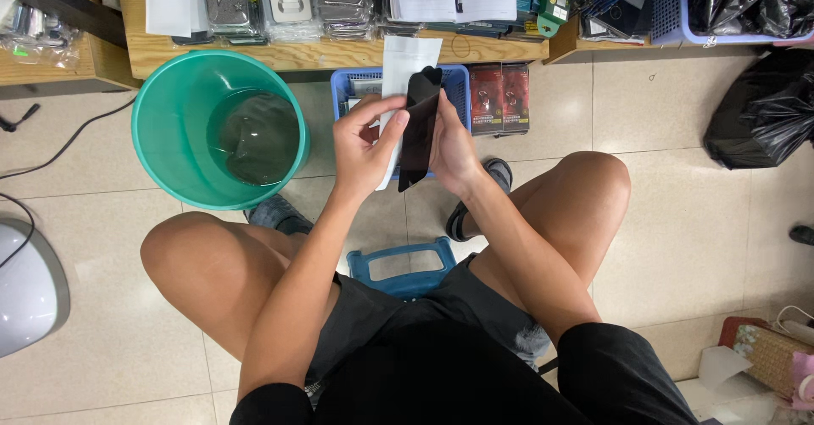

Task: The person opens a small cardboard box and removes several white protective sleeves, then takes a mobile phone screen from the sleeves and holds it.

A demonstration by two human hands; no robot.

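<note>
Fingers (392, 124) of our left hand (363, 150) pinch the long edge of a dark glass screen protector (419, 128), with a white paper sleeve (405, 65) behind it, in the upper middle of the frame. Holding by the edges probably keeps prints off the face. At far left a green bucket (170, 150) stands on the floor within easy reach, seemingly for scraps. Behind the protector sits a blue basket (356, 86), close enough to draw stock from. Our right hand (454, 150) cups the opposite edge, fingers curled against it, steadying the sheet upright. Further right, red boxes (500, 94) lean beneath the wooden shelf (280, 52), and a black bag (763, 111) slumps at the upper right.
</note>
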